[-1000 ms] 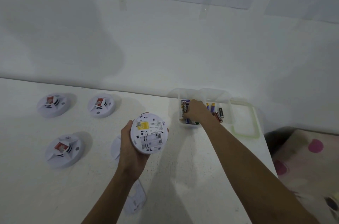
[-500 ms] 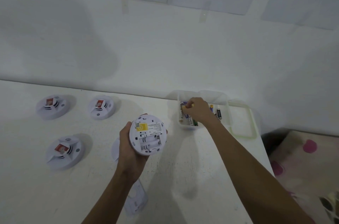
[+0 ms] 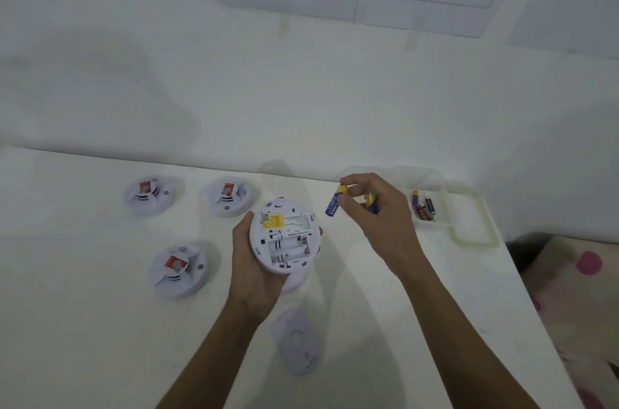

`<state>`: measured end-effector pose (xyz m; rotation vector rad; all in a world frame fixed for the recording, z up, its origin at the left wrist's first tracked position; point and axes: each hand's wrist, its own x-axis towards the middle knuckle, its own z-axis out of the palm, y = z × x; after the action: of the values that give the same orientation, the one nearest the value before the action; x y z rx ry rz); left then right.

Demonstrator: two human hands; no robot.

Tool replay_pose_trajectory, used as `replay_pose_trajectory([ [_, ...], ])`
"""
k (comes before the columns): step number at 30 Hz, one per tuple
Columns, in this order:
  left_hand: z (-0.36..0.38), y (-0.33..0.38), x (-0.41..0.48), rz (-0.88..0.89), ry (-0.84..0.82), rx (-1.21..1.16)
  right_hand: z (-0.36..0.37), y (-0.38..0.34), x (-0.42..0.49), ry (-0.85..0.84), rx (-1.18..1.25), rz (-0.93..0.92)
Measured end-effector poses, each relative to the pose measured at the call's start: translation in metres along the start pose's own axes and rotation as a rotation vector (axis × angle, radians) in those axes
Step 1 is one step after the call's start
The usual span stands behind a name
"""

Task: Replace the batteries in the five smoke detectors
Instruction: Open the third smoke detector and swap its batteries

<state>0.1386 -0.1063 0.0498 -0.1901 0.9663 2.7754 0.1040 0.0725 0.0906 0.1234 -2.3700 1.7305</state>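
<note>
Detector is gripped back-up by the left hand, bay exposed. At its 2 o'clock a battery is pinched by the right hand, another tucked in the palm. Box is seen at 3 o'clock.

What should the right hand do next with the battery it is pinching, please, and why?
Probably carry the battery in the right hand across to the smoke detector that the left hand holds back up, and seat it in a slot: the battery bay looks open and empty.
</note>
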Motion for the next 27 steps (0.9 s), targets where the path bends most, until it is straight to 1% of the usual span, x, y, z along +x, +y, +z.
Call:
replay_pose_trajectory([
  [3, -0.013, 0.019, -0.009, -0.005, 0.01, 0.011, 0.03, -0.032, -0.026, -0.028, 0.016, -0.102],
  [6, -0.025, 0.038, -0.018, -0.043, 0.018, 0.021, 0.058, -0.051, -0.046, -0.11, -0.043, -0.186],
  [10, -0.041, 0.061, -0.029, -0.054, 0.004, 0.042, 0.089, -0.062, -0.064, -0.209, -0.156, -0.281],
  [13, -0.049, 0.074, -0.038, -0.056, -0.02, 0.046, 0.106, -0.067, -0.071, -0.217, -0.245, -0.388],
  [17, -0.054, 0.085, -0.047, -0.105, -0.069, 0.043, 0.119, -0.066, -0.075, -0.261, -0.367, -0.535],
  [22, -0.053, 0.087, -0.053, -0.133, -0.078, 0.022, 0.119, -0.065, -0.076, -0.296, -0.457, -0.581],
  [27, -0.046, 0.088, -0.061, -0.103, -0.061, 0.021, 0.11, -0.07, -0.075, -0.329, -0.542, -0.592],
])
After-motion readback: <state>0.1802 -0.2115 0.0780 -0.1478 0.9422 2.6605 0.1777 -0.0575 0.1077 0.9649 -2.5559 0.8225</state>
